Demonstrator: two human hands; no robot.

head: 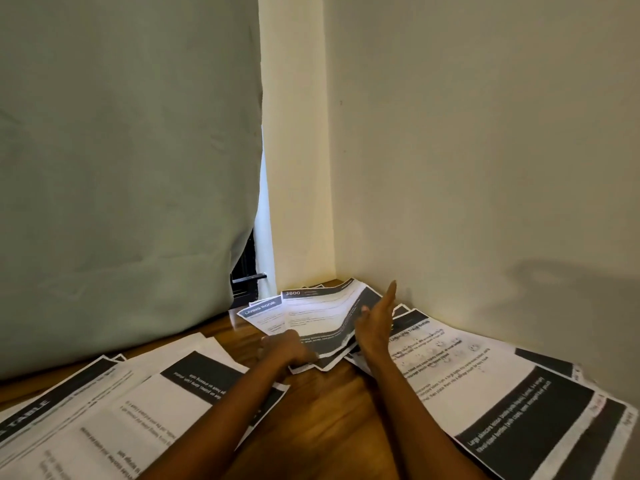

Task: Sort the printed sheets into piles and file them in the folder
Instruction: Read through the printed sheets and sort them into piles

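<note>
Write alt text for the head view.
A person's left hand grips the near edge of a middle pile of printed sheets in a wall corner while the open right hand hovers beside it; more piles lie left and right on the wooden table.

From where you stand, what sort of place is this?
Probably a room in a home, in a corner: a wooden table against plain cream walls, a pale green curtain over a window, printed sheets spread about.
</note>
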